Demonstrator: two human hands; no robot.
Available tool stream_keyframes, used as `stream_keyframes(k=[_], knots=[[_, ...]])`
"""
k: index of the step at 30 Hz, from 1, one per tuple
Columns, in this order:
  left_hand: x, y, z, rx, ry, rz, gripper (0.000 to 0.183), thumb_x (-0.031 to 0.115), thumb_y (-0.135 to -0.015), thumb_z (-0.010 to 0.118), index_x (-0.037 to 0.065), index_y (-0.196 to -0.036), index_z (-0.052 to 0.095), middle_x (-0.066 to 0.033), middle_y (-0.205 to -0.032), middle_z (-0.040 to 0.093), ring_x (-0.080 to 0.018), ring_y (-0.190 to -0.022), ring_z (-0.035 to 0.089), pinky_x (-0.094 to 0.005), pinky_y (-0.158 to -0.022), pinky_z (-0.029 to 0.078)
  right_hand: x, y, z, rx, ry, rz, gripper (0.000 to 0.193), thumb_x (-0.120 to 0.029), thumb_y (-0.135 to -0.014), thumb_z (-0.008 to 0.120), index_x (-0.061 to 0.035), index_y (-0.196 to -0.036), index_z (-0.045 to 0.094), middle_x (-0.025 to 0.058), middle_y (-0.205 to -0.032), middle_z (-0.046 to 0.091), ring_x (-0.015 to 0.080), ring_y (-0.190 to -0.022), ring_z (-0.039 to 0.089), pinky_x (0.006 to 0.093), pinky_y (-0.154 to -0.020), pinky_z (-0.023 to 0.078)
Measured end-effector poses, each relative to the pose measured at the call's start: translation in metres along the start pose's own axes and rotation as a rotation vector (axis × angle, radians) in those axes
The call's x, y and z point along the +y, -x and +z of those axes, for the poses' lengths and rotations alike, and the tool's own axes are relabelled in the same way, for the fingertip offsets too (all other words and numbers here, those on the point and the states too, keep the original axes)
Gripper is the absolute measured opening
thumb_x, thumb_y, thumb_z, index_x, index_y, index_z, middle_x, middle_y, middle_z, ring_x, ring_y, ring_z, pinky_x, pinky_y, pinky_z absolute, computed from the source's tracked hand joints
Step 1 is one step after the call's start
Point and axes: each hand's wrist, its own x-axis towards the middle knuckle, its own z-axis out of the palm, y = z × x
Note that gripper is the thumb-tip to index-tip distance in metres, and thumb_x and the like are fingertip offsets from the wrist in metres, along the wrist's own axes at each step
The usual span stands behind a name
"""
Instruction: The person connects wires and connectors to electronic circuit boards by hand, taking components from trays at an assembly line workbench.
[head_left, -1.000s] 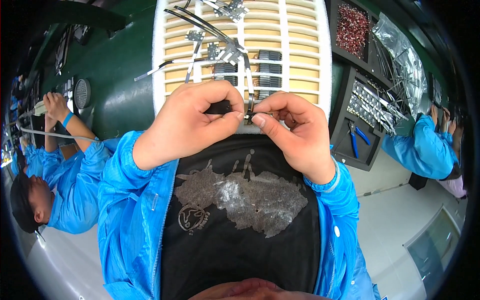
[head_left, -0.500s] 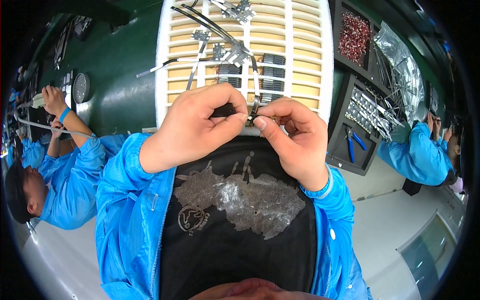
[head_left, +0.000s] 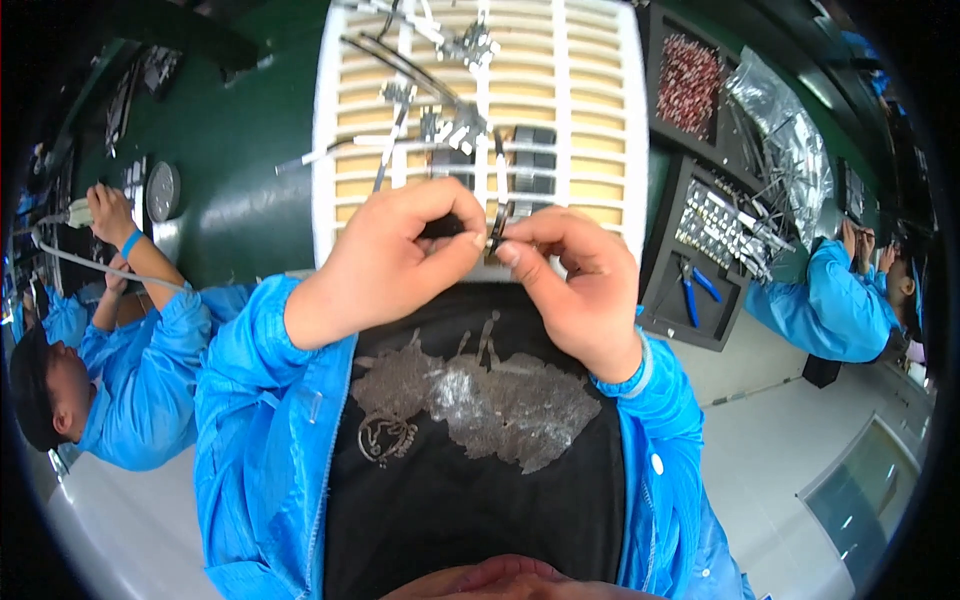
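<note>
Thumb and fingers pinched, my left hand (head_left: 390,255) meets my right hand (head_left: 580,285) just above the near edge of a white slotted tray (head_left: 630,150). Between the fingertips is the end of a thin black flat cable (head_left: 503,212); its tiny end part is mostly hidden. Both hands grip that end from opposite sides. From there the cable runs away from me over the tray, where several black-and-white flat cables with small dark connector boards (head_left: 465,130) lie loosely piled. Dark rectangular pieces (head_left: 533,160) stand stacked in the tray's slots.
At the right, a black tray (head_left: 670,265) holds small metal parts and blue-handled pliers (head_left: 690,295). Beyond it are a bin of red bits (head_left: 688,85) and a clear plastic bag (head_left: 790,130). Co-workers in blue sleeves (head_left: 145,345) work at both sides. A round metal dish (head_left: 162,190) sits left.
The tray and the parts at the right appear shifted slightly left in view. My hands stay together at the cable end, the right fingertips slightly lower against it.
</note>
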Motion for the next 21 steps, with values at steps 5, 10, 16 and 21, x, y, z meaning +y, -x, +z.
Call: stream_keyframes(k=[5, 10, 16, 21], knots=[[0.01, -0.012, -0.008, -0.156, 0.034, -0.023, 0.007, 0.005, -0.084, 0.07, 0.003, -0.087, 0.063, -0.0017, -0.078, 0.062, -0.0074, -0.07, 0.055, -0.0241, -0.058, 0.044, -0.004, -0.003, -0.006, -0.011, 0.008, -0.079, 0.013, 0.0, -0.083, 0.074, 0.0, -0.096, 0.071, 0.0075, -0.082, 0.068, 0.0128, -0.066, 0.061, 0.0255, -0.06, 0.048], [0.052, -0.055, -0.031, -0.138, -0.167, 0.103, 0.014, 0.011, -0.087, 0.07, 0.002, -0.081, 0.06, -0.0018, -0.071, 0.059, -0.0074, -0.069, 0.054, -0.026, -0.062, 0.045, -0.011, -0.005, -0.018, 0.122, -0.217, -0.118, 0.023, -0.001, -0.086, 0.071, 0.0017, -0.109, 0.066, 0.009, -0.098, 0.066, 0.0122, -0.078, 0.061, 0.0258, -0.069, 0.049], [0.063, -0.241, -0.058, 0.015, -0.28, 0.207, 0.02, 0.026, -0.092, 0.066, 0.006, -0.092, 0.069, 0.0004, -0.072, 0.057, -0.0102, -0.067, 0.048, -0.0263, -0.064, 0.04, 0.012, 0.009, -0.038, 0.236, -0.155, -0.181, 0.005, 0.002, -0.089, 0.065, 0.0034, -0.093, 0.062, 0.0091, -0.091, 0.059, 0.0153, -0.082, 0.055, 0.0268, -0.075, 0.045], [-0.003, -0.379, -0.059, 0.134, -0.18, 0.12, 0.024, 0.03, -0.089, 0.071, 0.007, -0.096, 0.073, -0.0016, -0.074, 0.062, -0.0092, -0.064, 0.049, -0.023, -0.057, 0.036, 0.012, 0.01, -0.038, 0.252, -0.138, -0.118, 0.005, 0.002, -0.088, 0.065, 0.0024, -0.084, 0.062, 0.0073, -0.081, 0.06, 0.0151, -0.075, 0.055, 0.0266, -0.071, 0.044]])
